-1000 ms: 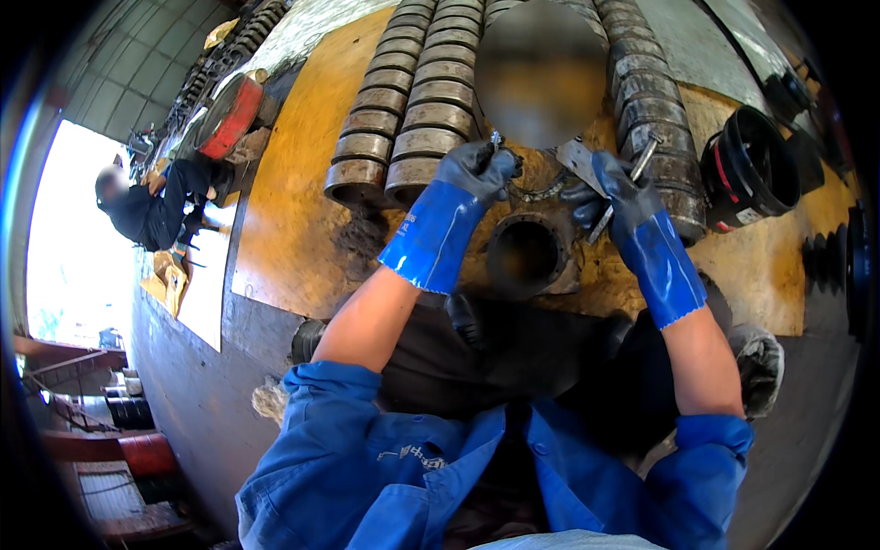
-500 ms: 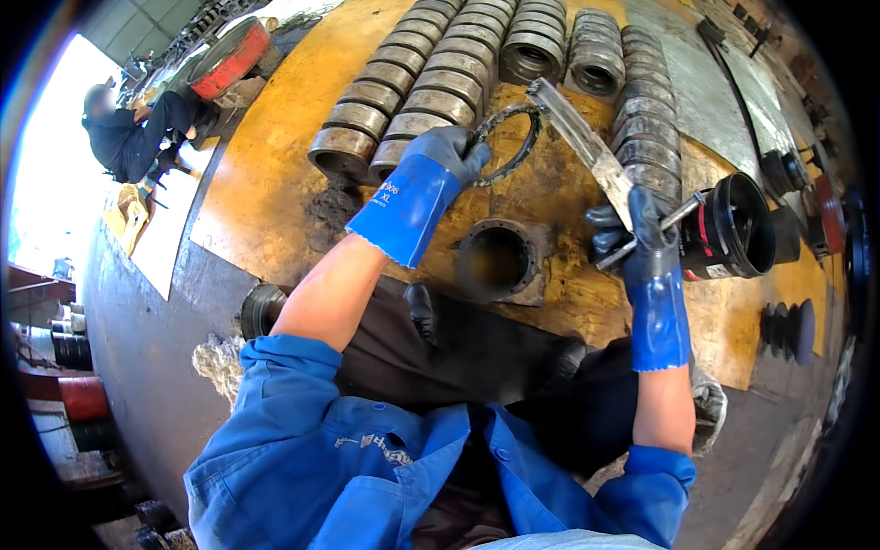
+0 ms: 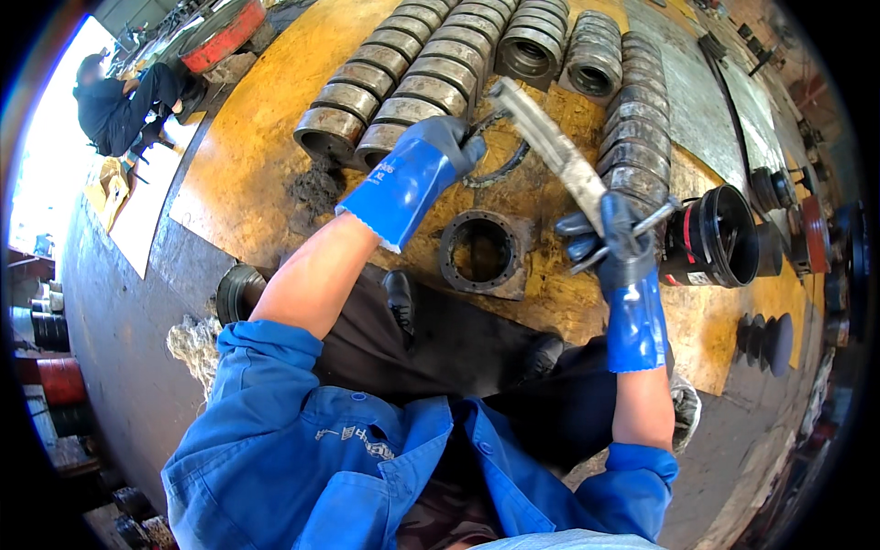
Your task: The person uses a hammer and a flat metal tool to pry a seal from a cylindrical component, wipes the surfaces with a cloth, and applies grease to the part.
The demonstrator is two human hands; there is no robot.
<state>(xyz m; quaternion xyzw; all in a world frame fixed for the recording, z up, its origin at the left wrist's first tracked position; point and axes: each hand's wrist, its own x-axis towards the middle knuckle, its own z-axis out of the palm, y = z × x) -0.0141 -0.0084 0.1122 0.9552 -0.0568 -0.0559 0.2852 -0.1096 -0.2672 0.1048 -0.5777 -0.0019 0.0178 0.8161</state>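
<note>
My left hand (image 3: 442,147), in a blue and grey rubber glove, is closed on the near left side of a thin dark metal ring (image 3: 507,171). A long flat metal bar (image 3: 555,147) slants up and left from my right hand (image 3: 626,240), which is gloved alike. Its far end passes in front of the ring, and contact between them cannot be made out. A round metal rod (image 3: 653,217) crosses the right palm, its knobbed end sticking out to the right. Below the ring, between my hands, a square-based flanged metal housing (image 3: 515,246) lies with its round bore facing up.
Rows of metal cylinders (image 3: 423,108) lie beyond my hands on a yellow-stained plate (image 3: 243,137). A black bucket (image 3: 694,243) with rods inside tilts beside my right hand. Dark discs (image 3: 777,345) stand further right. Another person (image 3: 115,110) sits at far left near a red-rimmed wheel (image 3: 225,38).
The view has shifted slightly, moving the scene left. The bar has swung left and now overlaps the ring. The ring has tipped flatter in my left hand. Both hands keep their hold.
</note>
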